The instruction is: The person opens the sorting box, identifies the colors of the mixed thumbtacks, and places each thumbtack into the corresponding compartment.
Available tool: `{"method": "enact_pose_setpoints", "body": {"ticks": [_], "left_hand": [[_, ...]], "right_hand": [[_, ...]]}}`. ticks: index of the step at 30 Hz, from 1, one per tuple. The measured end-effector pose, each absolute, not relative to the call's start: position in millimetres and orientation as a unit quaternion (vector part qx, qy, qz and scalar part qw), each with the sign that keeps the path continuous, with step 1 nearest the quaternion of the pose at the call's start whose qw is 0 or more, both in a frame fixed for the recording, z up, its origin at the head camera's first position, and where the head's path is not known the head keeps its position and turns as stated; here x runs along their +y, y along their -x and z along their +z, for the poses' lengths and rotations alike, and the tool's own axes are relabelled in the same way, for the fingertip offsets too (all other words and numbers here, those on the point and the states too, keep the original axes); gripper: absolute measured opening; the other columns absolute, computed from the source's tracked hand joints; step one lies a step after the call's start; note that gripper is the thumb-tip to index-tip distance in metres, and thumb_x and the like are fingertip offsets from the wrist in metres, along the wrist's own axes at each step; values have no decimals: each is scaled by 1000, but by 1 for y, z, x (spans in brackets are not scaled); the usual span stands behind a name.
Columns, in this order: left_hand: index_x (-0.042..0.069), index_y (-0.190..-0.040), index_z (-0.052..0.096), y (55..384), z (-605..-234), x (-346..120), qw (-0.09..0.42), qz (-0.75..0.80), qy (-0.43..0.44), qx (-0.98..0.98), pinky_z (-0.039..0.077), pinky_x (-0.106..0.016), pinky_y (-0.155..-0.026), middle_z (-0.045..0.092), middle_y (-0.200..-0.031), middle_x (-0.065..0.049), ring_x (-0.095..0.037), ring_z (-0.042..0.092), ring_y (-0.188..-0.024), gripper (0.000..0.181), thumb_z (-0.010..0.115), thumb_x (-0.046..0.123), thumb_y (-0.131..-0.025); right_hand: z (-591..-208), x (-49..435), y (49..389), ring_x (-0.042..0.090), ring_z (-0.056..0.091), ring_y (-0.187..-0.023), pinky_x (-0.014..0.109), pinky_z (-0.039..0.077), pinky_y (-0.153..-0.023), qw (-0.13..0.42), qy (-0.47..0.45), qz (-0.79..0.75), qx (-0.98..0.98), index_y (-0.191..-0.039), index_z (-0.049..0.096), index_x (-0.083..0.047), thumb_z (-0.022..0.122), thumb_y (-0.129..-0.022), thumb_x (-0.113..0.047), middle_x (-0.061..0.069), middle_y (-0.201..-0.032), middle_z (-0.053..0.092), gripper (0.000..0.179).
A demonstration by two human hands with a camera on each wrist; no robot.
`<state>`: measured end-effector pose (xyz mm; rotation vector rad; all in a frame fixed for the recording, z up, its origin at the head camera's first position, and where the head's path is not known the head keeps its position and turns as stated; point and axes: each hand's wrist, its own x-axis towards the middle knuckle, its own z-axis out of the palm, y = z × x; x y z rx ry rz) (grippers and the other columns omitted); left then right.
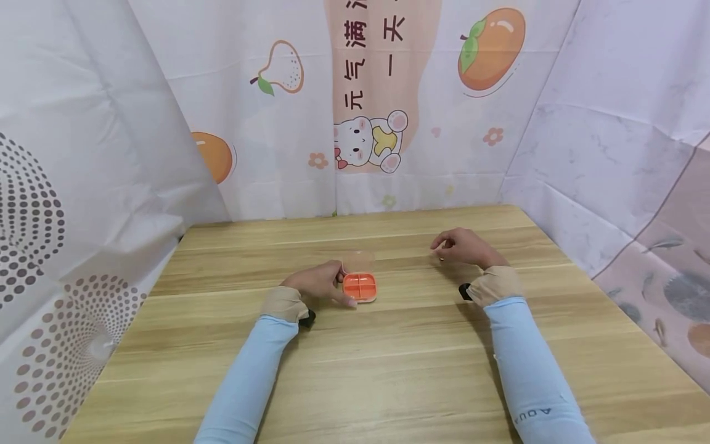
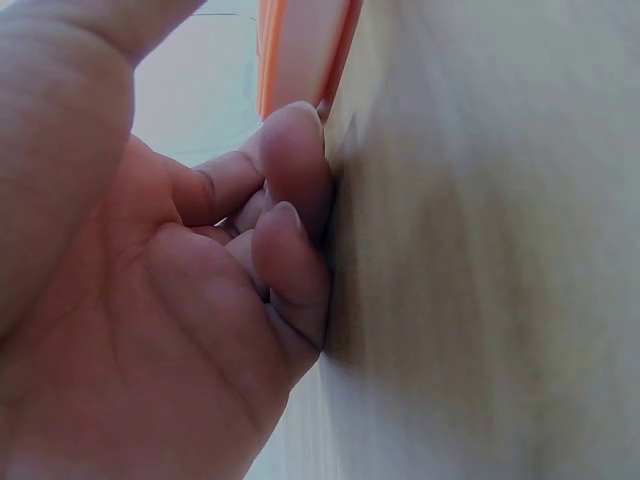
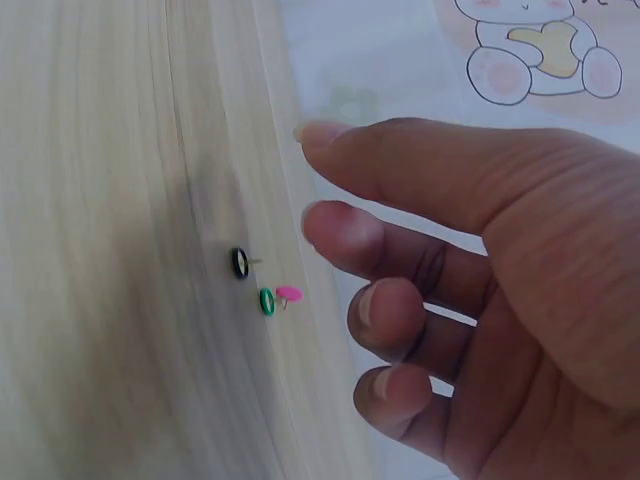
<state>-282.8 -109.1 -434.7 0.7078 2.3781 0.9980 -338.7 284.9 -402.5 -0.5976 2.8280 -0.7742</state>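
An orange box (image 1: 359, 287) with several compartments lies on the table, its clear lid (image 1: 359, 261) swung open toward the back. My left hand (image 1: 322, 282) holds the box at its left side, thumb at the front corner and forefinger near the hinge. In the left wrist view the other fingers (image 2: 295, 260) curl against the tabletop. To the right, my right hand (image 1: 465, 246) hovers with loosely bent fingers and nothing between them. Beside it on the table lie a small black ring (image 3: 240, 263) with a thin pin, a green ring (image 3: 267, 302) and a pink disc (image 3: 289, 293) with a pin.
The wood-grain table (image 1: 360, 370) extends around both arms. A printed curtain (image 1: 277, 135) hangs along its back edge, with more cloth on the left and right. Light-blue sleeves (image 1: 244, 382) cover the forearms.
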Motion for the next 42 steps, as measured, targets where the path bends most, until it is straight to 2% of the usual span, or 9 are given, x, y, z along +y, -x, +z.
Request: {"method": "enact_pose_setpoints", "body": {"ticks": [6, 26, 42], "left_hand": [[9, -122, 51, 284, -435, -110, 231, 365, -255, 865, 46, -29, -79, 60, -106, -5, -16, 49, -88, 66, 91, 37, -76], [10, -120, 52, 280, -436, -108, 239, 381, -239, 861, 45, -29, -80, 60, -106, -5, -17, 49, -90, 65, 92, 34, -76], [10, -121, 52, 282, -436, -108, 234, 374, -245, 863, 45, -30, -82, 60, -107, -4, -17, 49, -91, 65, 92, 35, -75]], "right_hand": [[-403, 291, 339, 17, 58, -73, 30, 47, -66, 62, 182, -258, 947, -108, 74, -8, 73, -93, -18, 7, -84, 69, 19], [-409, 297, 335, 17, 57, -74, 31, 46, -68, 68, 146, -254, 954, -99, 73, -9, 71, -94, -19, 4, -85, 70, 12], [-410, 298, 337, 15, 57, -74, 31, 45, -70, 55, 160, -246, 954, -97, 74, -8, 74, -93, -17, 2, -83, 73, 10]]}}
